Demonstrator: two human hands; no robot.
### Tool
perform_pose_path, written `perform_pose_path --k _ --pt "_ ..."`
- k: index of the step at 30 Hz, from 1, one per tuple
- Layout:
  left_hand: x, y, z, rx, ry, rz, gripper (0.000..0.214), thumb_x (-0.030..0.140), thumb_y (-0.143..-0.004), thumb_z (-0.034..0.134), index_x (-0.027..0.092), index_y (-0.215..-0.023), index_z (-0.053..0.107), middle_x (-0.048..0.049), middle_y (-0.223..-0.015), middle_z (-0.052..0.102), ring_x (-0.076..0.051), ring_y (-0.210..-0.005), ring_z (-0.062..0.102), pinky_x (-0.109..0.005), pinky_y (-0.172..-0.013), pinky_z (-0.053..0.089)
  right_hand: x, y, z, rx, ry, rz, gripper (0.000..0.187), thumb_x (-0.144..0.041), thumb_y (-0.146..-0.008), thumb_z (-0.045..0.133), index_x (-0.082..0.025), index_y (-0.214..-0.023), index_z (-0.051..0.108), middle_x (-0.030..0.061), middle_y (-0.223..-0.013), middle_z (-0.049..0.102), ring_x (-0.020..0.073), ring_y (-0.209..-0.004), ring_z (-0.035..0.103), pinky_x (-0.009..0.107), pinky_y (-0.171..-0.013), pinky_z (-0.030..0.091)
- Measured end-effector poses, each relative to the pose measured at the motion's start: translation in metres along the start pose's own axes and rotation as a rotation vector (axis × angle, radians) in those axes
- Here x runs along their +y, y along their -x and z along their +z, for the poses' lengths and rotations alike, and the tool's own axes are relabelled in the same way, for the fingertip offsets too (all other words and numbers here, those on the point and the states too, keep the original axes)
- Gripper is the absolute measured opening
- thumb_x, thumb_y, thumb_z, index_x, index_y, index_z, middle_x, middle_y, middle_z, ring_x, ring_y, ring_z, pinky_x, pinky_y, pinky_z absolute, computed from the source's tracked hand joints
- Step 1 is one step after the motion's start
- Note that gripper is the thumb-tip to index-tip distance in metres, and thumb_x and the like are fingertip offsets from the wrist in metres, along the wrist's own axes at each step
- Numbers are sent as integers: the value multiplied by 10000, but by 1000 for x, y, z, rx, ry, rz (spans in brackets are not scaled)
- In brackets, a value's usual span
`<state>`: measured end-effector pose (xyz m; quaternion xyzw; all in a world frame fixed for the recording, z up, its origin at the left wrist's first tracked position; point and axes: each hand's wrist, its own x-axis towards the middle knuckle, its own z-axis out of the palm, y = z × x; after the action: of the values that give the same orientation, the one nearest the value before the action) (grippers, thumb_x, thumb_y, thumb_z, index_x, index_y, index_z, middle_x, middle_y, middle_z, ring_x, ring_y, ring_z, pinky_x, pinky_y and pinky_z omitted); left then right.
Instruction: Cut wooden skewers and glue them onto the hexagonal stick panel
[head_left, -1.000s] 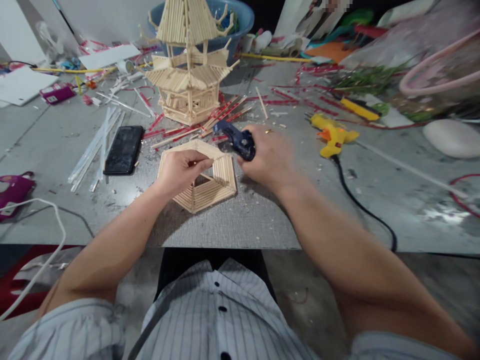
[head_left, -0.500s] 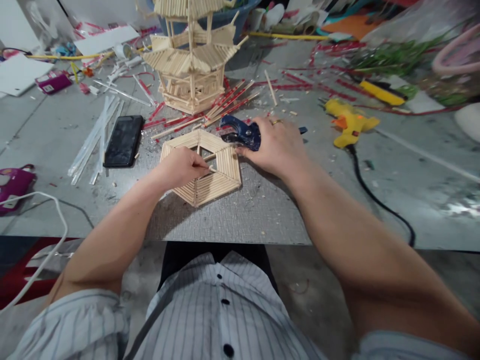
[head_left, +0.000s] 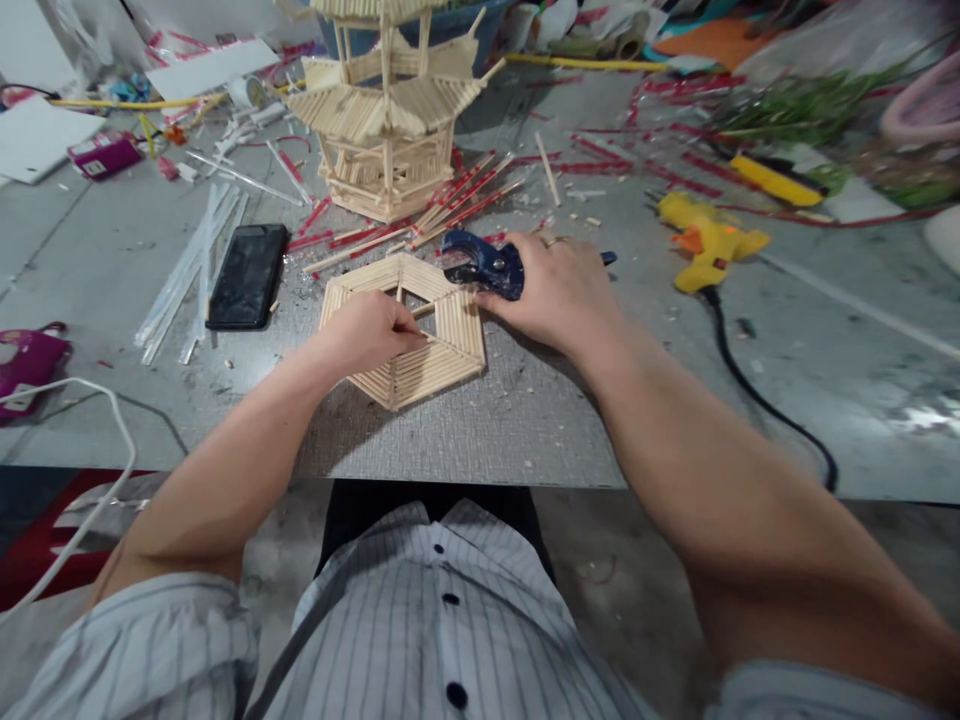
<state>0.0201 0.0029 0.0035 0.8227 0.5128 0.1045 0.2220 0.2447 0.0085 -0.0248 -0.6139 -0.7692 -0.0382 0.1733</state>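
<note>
A hexagonal panel of thin wooden sticks (head_left: 442, 360) lies flat near the table's front edge, its centre open and crossed by a couple of sticks. My left hand (head_left: 375, 330) reaches over its left side, thumb and fingers pinched together at the central opening. A short wooden stick is in that pinch, mostly hidden by the fingertips. My right hand (head_left: 562, 285) is wrapped around a blue pipe cutter (head_left: 495, 268), whose hooked jaw points left above the panel's upper right edge. The right thumb is at the panel's right corner.
Behind the panel stands a pagoda model of sticks (head_left: 386, 130), with loose red-taped sticks (head_left: 465, 205) before it. To the left lie a black phone (head_left: 247, 275) and clear glue sticks (head_left: 191, 265). A yellow glue gun (head_left: 705, 240) with a black cord rests at right.
The view has shifted slightly. My left fingertips have moved a little over the short stick, hiding more of it. My right hand keeps its hold on the pipe cutter.
</note>
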Motion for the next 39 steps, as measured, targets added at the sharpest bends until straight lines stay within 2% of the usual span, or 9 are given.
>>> perform_pose_path --k 5,10,14,21,31,39 --pt "1 -1 0 -2 -58 -42 94 286 -682 683 226 -649 747 -7 -613 685 -152 -571 579 -268 -520 354 0 0 -1 1 -24 -13 603 -519 -798 591 -134 -1253 503 203 -1112 601 379 -1033 553 513 -865 385" --pt "1 -2 1 6 -31 -27 112 288 -675 679 217 -598 719 11 -499 610 -128 -477 500 -271 -489 311 -4 0 -4 -39 -27 18 604 -508 -806 584 -112 -1255 500 226 -1146 585 390 -1054 546 513 -876 375" --pt "5 -3 0 -12 -94 -75 121 273 -680 663 207 -594 717 15 -483 584 -123 -472 478 -272 -492 303 -6 0 -7 -64 -29 30 598 -491 -812 590 -119 -1270 489 223 -1176 574 384 -1078 540 516 -884 378" --pt "14 1 -9 -132 -162 -109 245 328 -762 589 154 -777 761 -7 -601 631 -116 -565 511 -254 -539 316 -5 -1 -5 -75 -40 36 611 -487 -807 598 -98 -1266 491 234 -1195 574 408 -1104 531 537 -913 369" --pt "12 0 -6 -146 -175 -121 280 357 -776 582 146 -809 764 -24 -659 658 -129 -614 540 -254 -565 326 -6 -1 -6 -103 -69 77 613 -474 -800 618 -124 -1284 478 215 -1211 562 404 -1141 512 550 -950 339" --pt "12 -1 -7 -147 -136 -122 239 333 -769 610 160 -812 769 -24 -681 689 -125 -623 558 -245 -572 332 0 -2 1 -76 -84 57 628 -510 -788 626 -141 -1276 485 207 -1186 574 397 -1133 512 560 -946 342"
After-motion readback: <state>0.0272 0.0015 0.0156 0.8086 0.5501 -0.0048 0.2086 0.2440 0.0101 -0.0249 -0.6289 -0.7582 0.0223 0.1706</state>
